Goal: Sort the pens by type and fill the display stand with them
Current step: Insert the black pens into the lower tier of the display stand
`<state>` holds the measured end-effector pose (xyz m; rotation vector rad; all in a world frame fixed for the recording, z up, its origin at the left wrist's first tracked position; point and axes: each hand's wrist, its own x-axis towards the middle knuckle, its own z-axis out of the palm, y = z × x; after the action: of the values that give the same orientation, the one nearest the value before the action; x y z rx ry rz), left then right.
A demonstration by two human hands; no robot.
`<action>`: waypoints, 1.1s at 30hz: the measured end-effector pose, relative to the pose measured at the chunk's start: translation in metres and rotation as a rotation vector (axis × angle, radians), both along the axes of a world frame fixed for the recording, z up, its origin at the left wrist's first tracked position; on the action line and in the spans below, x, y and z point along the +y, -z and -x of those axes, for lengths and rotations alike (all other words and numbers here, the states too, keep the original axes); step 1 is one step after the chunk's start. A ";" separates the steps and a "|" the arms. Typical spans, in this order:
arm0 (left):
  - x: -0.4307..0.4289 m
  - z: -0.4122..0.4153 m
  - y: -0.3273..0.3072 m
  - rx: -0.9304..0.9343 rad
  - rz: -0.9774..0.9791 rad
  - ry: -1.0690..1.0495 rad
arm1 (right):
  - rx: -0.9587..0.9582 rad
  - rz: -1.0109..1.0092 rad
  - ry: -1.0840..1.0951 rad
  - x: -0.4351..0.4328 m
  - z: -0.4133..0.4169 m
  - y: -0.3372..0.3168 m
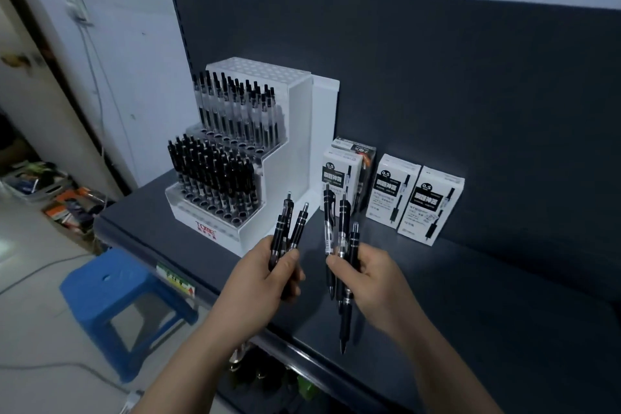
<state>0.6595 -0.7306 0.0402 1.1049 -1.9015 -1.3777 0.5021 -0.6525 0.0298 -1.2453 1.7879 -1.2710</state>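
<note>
Lower centre: left hand (268, 276) curled round the left bunch (289, 222), all black pens. Right hand (363, 274) grips the right bunch (342, 222), one clear barrel among black, above the counter (470, 296). Hands close, not touching. We judge sorting is in hand. Next move needs the clear pen separated, then each kind dropped into free holes. Further back, centre left, display stand (289, 158): front tier black, middle clear, top looks unfilled. Pen boxes (426, 205) stand to its right.
</note>
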 end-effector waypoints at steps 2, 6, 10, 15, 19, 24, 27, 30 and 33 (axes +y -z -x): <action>-0.017 0.000 0.001 0.002 0.000 0.012 | 0.019 -0.016 0.008 -0.015 0.002 -0.001; -0.044 0.002 0.004 0.025 -0.048 0.073 | 0.056 -0.101 0.045 -0.039 0.000 -0.004; -0.067 0.004 0.008 0.039 -0.075 0.158 | 0.060 -0.121 0.136 -0.052 -0.007 -0.002; -0.096 -0.005 0.007 0.022 -0.097 0.298 | 0.007 -0.098 0.263 -0.065 -0.030 -0.001; -0.119 -0.024 0.002 -0.028 -0.088 0.399 | -0.084 -0.065 0.366 -0.074 -0.069 -0.001; -0.136 -0.043 0.005 -0.091 -0.018 0.491 | -0.092 -0.094 0.441 -0.077 -0.104 0.001; -0.138 -0.052 0.004 -0.043 -0.030 0.534 | -0.097 -0.107 0.462 -0.074 -0.121 0.002; -0.138 -0.056 0.004 -0.004 -0.065 0.550 | -0.085 -0.099 0.489 -0.072 -0.131 -0.001; -0.133 -0.062 0.003 0.021 -0.085 0.559 | -0.090 -0.073 0.518 -0.070 -0.136 -0.006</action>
<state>0.7213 -0.8640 0.0375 0.6036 -2.2547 -1.7620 0.6379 -0.7228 0.0359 -0.6880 2.1475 -1.4882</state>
